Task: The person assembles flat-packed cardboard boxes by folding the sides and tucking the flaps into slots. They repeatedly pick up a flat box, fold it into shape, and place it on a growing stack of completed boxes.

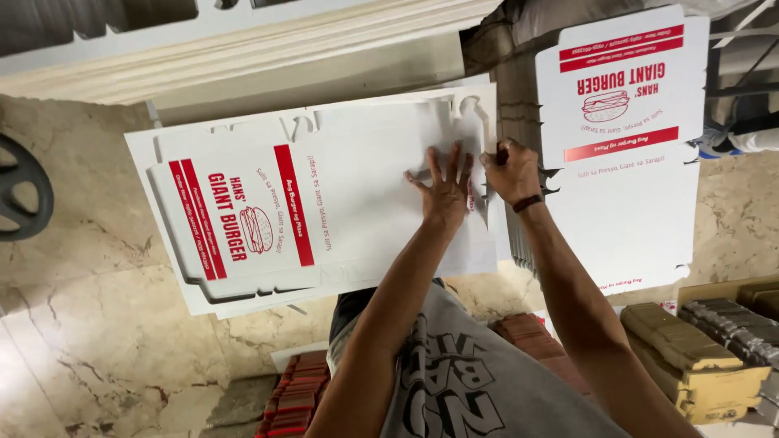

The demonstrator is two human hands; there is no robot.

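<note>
My left hand [445, 191] flat, fingers spread wide, pressing down on top flat box blank [324, 207] of left stack. Right hand [511, 172] curled, pinching blank's right edge tab. All on marble floor [97, 324]. Two stacks of white-and-red blanks; second stack [625, 146] just right of hands. Tan cardboard bundles [690, 349] lower right, can't count exactly.

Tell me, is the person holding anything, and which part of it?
The right hand pinches the right edge of the top flat white box sheet. The left hand only presses flat on that sheet, gripping nothing.
</note>
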